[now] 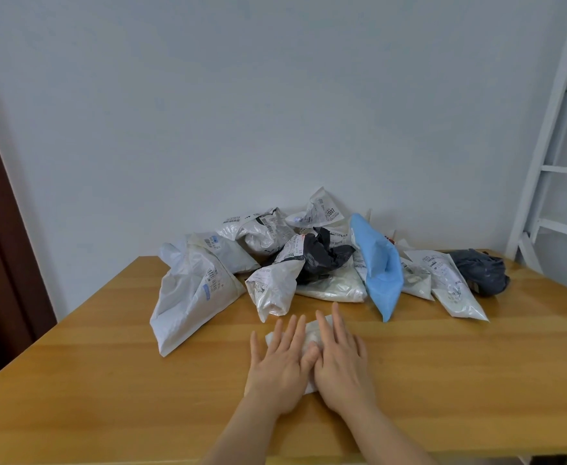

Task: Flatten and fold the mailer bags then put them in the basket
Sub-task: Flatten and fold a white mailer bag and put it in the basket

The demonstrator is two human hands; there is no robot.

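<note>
Both hands flat, fingers straight: left hand (280,359) & right hand (339,357) press a small white bag (310,333) on the counter (107,380), prob. to squeeze air out before folding. Pile (309,260) waits behind; no basket in view.

Both hands lie flat, side by side, the left hand (283,359) touching the right hand (339,359), on a small folded bag (310,333) near the front of the worktop (107,380). Behind them a heap of bags (315,260) stretches across the worktop's back, against the wall (241,112). A rack (550,162) stands to the right, beyond the worktop.
</note>
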